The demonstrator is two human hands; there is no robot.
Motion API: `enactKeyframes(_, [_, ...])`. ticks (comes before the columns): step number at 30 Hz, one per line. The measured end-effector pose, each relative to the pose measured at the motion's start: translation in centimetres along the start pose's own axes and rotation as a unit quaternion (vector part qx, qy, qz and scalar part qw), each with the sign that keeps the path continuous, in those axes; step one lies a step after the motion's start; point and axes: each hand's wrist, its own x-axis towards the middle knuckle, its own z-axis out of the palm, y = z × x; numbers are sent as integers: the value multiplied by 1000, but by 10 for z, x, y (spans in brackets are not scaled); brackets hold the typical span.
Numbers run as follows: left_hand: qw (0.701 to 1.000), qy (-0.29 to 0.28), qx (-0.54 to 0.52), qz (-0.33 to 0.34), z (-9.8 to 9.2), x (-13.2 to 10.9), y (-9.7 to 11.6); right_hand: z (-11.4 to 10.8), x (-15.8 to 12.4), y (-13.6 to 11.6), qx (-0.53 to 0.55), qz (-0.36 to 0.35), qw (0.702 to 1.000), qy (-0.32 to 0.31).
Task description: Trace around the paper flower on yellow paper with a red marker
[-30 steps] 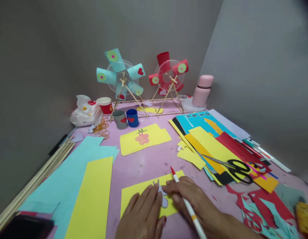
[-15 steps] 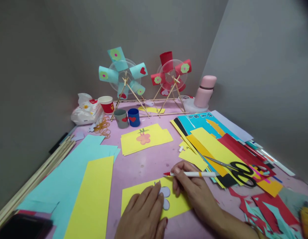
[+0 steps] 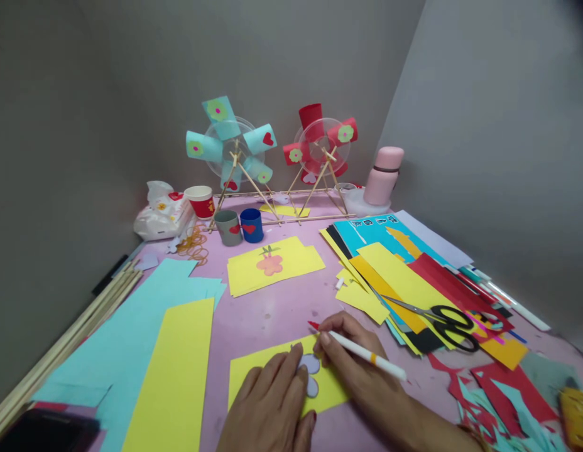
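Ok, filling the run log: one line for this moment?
left hand: pressing flower cutout onto yellow sheet | right hand: holding red marker

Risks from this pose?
1. The flower cutout is pinned on the yellow sheet only by fingers of the left hand; it may slip if the marker pushes its edge.
2. The right hand holds the marker's bare red tip at the sheet's edge, over the pink table; a stray mark seems possible.
3. The scissors lie on a loose paper stack beside the right forearm; a nudge might shift them.
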Motion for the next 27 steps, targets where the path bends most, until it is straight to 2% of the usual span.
enactKeyframes(3, [1000, 5, 11, 15, 2, -2, 0, -4, -5, 0, -98, -144, 984, -41])
enactKeyframes(5, [1000, 5, 6, 17, 3, -3, 0, -6, -6, 3, -169, -262, 947, -74])
enactKeyframes(7, [1000, 7, -9, 8, 4, -4, -1, -7, -6, 8, -223, -338, 910, -89])
enactKeyframes(11, [997, -10, -78, 0, 2, -5, -9, -9, -4, 22, -261, -349, 895, -92])
enactKeyframes(16, [983, -70, -165, -37, -4, -2, -17, -10, -5, 25, -295, -359, 880, -97])
enactKeyframes(21, [979, -82, -179, -47, -5, -2, -15, -9, -4, 23, -299, -365, 876, -99])
enactKeyframes(27, [987, -69, -143, -15, -6, -3, -14, -10, -3, 28, -306, -361, 875, -100])
